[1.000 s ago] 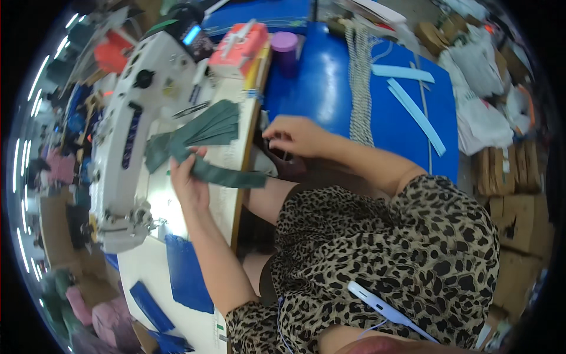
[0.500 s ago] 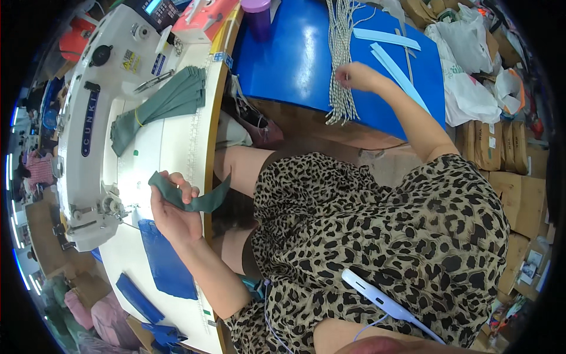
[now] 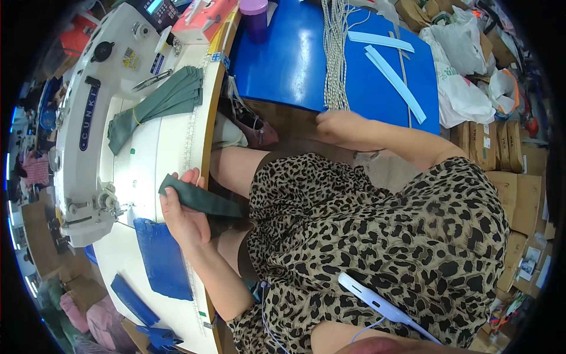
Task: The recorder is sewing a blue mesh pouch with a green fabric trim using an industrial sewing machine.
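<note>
My left hand [image 3: 186, 218] grips a dark green fabric strip [image 3: 203, 200] at the white sewing table's edge [image 3: 206, 144], its tail hanging over my lap. The white sewing machine [image 3: 97, 147] stands to the left, with a banded bundle of green strips [image 3: 159, 97] beside it. My right hand [image 3: 341, 124] is curled at the near edge of the blue board [image 3: 277, 71], just below a hank of pale cords [image 3: 335, 53]; whether its fingers hold anything is hidden.
Two light blue strips [image 3: 394, 82], a purple cup [image 3: 254, 22] and a pink box [image 3: 203, 20] lie around the back. Blue mesh [image 3: 162, 259] lies on the table near me. White sacks [image 3: 463, 100] and cardboard boxes [image 3: 516, 206] are piled at the right.
My left hand separated a strip from the bundle and moved toward me with it. My right hand reached over the cords, then came back down to the board's near edge.
</note>
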Available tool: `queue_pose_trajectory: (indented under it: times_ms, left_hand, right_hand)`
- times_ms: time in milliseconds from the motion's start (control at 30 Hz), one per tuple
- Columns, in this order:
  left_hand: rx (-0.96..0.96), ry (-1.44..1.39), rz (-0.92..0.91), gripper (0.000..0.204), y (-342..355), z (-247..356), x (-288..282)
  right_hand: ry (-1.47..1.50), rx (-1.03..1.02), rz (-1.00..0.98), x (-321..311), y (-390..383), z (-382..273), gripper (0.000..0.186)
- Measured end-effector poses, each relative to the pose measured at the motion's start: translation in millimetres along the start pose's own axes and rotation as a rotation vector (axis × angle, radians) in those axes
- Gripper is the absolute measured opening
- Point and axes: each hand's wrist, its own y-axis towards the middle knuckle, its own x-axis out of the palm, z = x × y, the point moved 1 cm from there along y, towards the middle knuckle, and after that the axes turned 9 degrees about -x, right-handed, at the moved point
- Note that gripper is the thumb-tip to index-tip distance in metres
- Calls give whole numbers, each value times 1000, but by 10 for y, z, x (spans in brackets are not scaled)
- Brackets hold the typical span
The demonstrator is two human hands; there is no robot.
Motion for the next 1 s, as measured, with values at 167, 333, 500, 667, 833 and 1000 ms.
queue_pose_trajectory:
  times_ms: [167, 333, 500, 667, 833, 1000]
  left_hand:
    - [72, 55, -129, 40, 117, -226, 122]
    - [-4, -99, 5, 50, 14, -400, 424]
    - [-65, -6, -232, 50, -244, -156, 466]
    - [71, -18, -189, 44, -447, -96, 428]
    - [200, -66, -68, 24, -518, -185, 345]
    - [199, -66, 12, 22, -562, -149, 291]
  right_hand:
    - [657, -633, -56, -325, 865, -1266, 19]
    - [787, -591, 369, -988, 1643, -1652, 16]
    - [716, -589, 452, -1373, 2287, -1743, 14]
    - [675, -688, 603, -1293, 2572, -1892, 20]
    - [596, -595, 682, -1151, 2563, -2054, 17]
    - [636, -462, 597, -1141, 2557, -1989, 16]
